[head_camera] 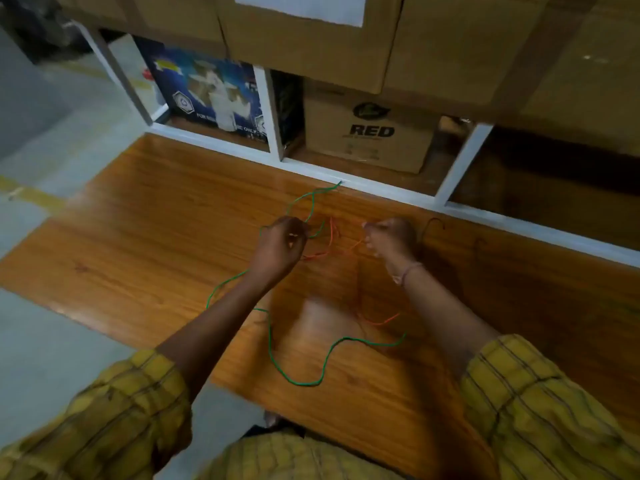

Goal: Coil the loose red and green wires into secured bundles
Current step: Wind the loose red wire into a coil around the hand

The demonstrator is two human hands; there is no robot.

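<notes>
A long green wire (294,377) snakes loosely over the wooden table (138,237), from the far edge near the shelf down to a big loop close to me. A thinner red wire (332,237) lies tangled between my hands, and its other end (384,321) rests further toward me. My left hand (282,245) is closed on the wires, with green strands rising from it. My right hand (389,239) is closed on the red wire's end, about a hand's width to the right. Both hands hover just above the table.
A white metal shelf frame (381,190) borders the table's far edge. It holds a blue printed box (207,95), a cardboard box marked RED (370,133) and larger cartons (311,39) above. Grey floor (52,168) lies to the left.
</notes>
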